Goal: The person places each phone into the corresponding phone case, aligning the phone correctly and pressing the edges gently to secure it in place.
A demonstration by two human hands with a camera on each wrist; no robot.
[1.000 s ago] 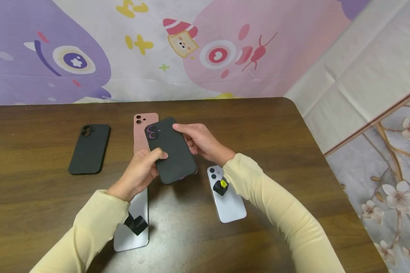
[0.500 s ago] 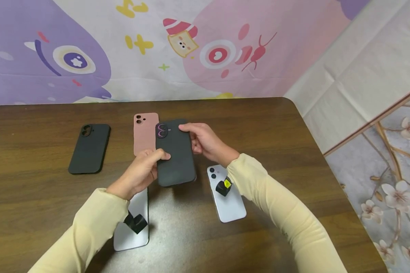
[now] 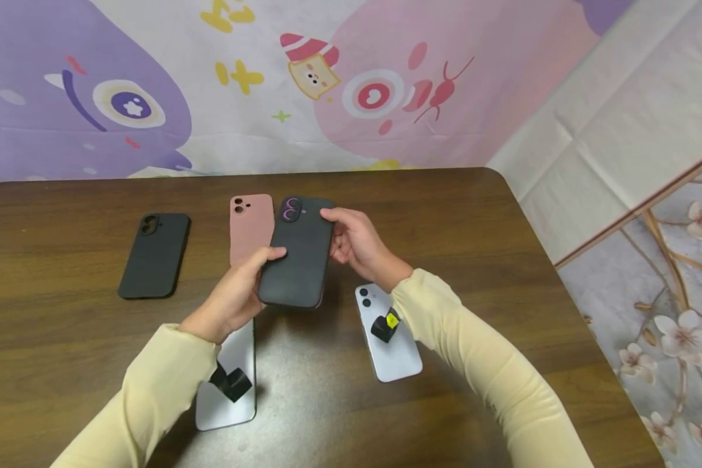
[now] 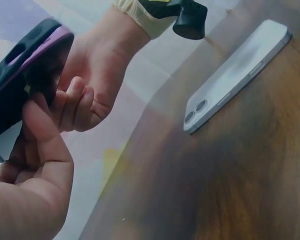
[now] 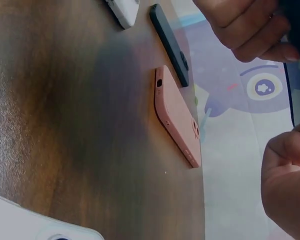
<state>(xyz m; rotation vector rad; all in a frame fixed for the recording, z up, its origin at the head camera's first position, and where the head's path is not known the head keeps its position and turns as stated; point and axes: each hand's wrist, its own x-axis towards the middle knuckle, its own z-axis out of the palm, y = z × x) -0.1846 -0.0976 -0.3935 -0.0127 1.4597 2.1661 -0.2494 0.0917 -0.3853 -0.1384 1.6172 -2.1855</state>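
Note:
Both hands hold up a phone in a black case, back side up, with purple camera rings showing through its cutout. My left hand grips its left side, the thumb lying on the back of the case. At the upper right corner my right hand pinches the edge, thumb on the back and the other fingers curled below. From the left wrist view, a purple phone edge shows along the rim of the case, above a dark screen. Whether the phone sits fully in the case I cannot tell.
A pink phone case lies partly behind the held phone. Farther left is another black case. One white phone rests below my right wrist, and a silver-white phone lies under my left wrist. A patterned cloth hangs behind the table.
The phone in its black case has turned clockwise and shifted slightly up and to the right. My right hand has moved a little right with it. The things on the table have stayed put.

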